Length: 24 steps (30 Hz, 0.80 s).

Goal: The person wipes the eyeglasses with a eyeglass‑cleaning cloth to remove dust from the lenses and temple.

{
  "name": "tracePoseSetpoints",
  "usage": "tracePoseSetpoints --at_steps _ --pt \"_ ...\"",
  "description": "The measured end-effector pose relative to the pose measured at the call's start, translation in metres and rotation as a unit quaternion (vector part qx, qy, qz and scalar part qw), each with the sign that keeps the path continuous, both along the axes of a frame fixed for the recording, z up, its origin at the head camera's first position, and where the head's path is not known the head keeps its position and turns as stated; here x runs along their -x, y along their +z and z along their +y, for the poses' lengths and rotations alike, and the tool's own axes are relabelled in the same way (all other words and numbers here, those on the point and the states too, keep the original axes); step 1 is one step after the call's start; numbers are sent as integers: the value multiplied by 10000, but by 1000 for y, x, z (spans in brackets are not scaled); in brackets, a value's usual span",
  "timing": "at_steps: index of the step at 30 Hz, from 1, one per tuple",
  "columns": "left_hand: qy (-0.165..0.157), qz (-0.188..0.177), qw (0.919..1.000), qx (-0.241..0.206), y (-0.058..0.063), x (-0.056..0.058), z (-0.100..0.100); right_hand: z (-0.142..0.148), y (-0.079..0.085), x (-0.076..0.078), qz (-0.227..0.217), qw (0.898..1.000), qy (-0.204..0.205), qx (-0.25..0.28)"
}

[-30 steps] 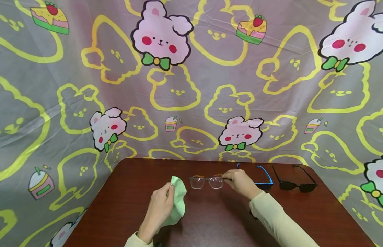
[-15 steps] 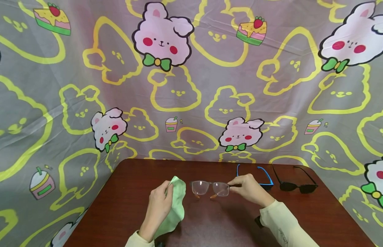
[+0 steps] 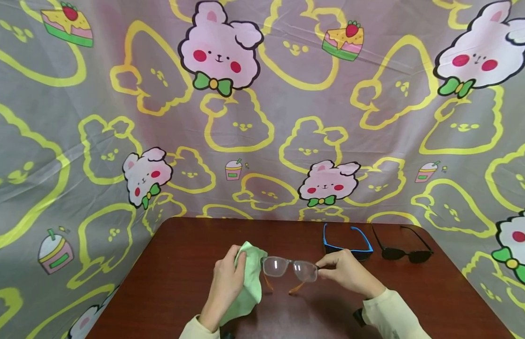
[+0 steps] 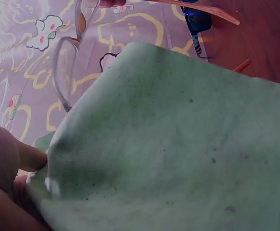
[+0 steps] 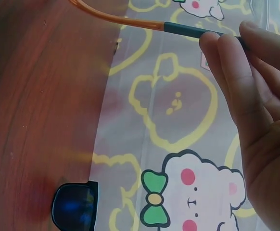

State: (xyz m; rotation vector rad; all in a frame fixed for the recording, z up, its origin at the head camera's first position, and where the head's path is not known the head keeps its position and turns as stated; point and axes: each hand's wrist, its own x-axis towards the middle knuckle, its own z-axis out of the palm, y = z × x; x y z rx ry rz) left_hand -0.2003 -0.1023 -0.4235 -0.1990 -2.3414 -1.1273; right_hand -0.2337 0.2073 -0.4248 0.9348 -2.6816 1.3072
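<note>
Right hand [image 3: 349, 273] pinches the glasses [image 3: 281, 266] by one temple [image 5: 185, 30], above the table [image 3: 173, 268], probably to spare the lenses; left hand [image 3: 226, 278] grips the cloth [image 3: 250, 289] near its edge, apparently leaving most hanging loose.

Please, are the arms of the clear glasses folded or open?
Open: in the head view, both orange tips extend away from the lenses.

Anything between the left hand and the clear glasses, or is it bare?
Not bare: the green cloth, held by the left hand, lies between it and the clear glasses in the head view. Whether cloth and glasses touch is unclear.
</note>
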Motion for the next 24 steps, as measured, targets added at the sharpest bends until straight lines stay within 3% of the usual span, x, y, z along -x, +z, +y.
tracePoseSetpoints --at_steps 5,14,20,24 --pt "-30 21 10000 -51 1 -1 3 -1 -2 -2 -298 9995 65 75" --pt "-2 308 9995 -77 0 -1 7 -8 -5 -4 -212 9997 -4 146" --pt "-178 411 9990 -72 -2 0 8 -17 13 -17 -14 9997 -37 234" --pt "-483 491 9976 -112 -3 1 7 -21 26 -25 52 9995 30 316"
